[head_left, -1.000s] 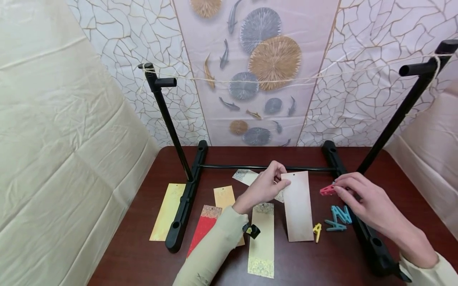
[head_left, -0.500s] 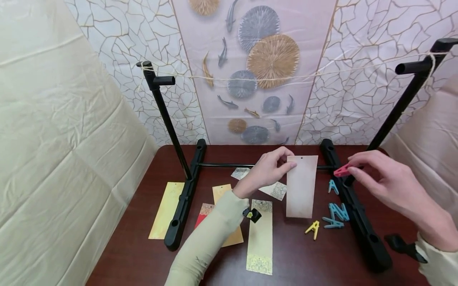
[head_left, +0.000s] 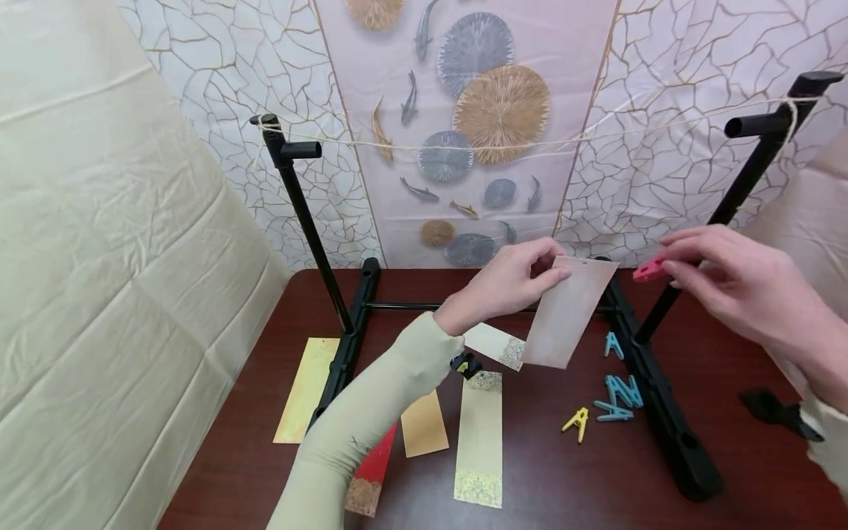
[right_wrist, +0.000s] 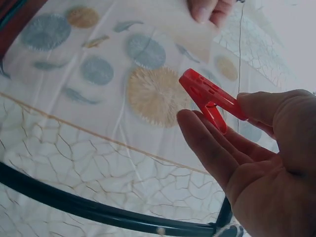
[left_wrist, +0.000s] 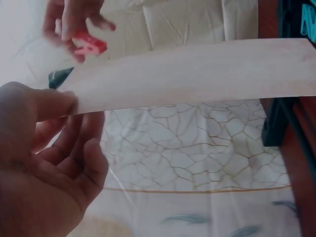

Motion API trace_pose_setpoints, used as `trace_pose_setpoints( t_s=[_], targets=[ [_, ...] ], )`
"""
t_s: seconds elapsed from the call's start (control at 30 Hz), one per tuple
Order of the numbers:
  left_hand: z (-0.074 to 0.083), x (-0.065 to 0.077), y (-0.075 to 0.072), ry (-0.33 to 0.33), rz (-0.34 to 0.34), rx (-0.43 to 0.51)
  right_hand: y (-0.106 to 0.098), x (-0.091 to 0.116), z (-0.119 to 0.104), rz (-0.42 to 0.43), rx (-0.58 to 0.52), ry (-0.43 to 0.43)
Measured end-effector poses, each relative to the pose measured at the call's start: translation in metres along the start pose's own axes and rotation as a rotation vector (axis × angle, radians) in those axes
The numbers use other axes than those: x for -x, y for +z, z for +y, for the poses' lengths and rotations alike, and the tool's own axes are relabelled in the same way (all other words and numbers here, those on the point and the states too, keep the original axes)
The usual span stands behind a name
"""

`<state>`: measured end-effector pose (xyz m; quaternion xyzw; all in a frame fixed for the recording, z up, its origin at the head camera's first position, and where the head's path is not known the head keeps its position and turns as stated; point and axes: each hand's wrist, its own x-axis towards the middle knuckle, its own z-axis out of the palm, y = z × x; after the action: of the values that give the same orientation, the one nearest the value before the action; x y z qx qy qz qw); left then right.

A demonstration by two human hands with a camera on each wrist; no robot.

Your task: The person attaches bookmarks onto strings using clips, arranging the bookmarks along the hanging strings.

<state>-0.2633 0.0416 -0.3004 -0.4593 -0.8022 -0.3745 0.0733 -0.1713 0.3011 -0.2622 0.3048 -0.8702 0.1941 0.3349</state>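
My left hand (head_left: 513, 283) pinches a pale paper card (head_left: 571, 316) near its top left corner, thumb on the front face. The card hangs tilted above the table, its lower end swung to the left. To its right, my right hand (head_left: 735, 283) holds a red clothespin (head_left: 649, 270) by one end between thumb and fingers. In the right wrist view the red clothespin (right_wrist: 207, 98) points away from the palm, apart from the card. A string (head_left: 397, 147) stretches between two black posts, above and behind both hands.
On the table lie a yellow clothespin (head_left: 576, 425), several blue clothespins (head_left: 623, 394), a cream card (head_left: 478, 442), a red card (head_left: 372, 471), an orange card (head_left: 424, 427), a white card (head_left: 493, 344) and a yellow card (head_left: 306, 390). Black stand feet (head_left: 662, 397) flank this area.
Both hands have risen; the left has also moved right with the pale card, which has lifted off the table and tilted. The right hand has carried the red clothespin up and to the right.
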Motion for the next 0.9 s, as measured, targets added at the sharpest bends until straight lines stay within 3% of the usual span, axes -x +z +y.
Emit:
trace_pose_setpoints(
  t_s=[0.27,0.43,0.7,0.9],
  targets=[
    [0.016,-0.022,-0.010,0.086,0.114,-0.016,-0.020,-0.032,0.004,0.008,0.093,-0.017],
    [0.024,-0.034,-0.013,0.065,0.150,0.002,-0.028,-0.045,0.007,0.031,0.090,-0.016],
    [0.034,-0.063,-0.020,-0.070,0.173,0.035,-0.040,-0.069,0.009,0.111,0.098,0.003],
    [0.042,-0.079,-0.023,-0.113,0.154,0.013,-0.050,-0.088,0.013,0.163,0.057,0.117]
  ],
)
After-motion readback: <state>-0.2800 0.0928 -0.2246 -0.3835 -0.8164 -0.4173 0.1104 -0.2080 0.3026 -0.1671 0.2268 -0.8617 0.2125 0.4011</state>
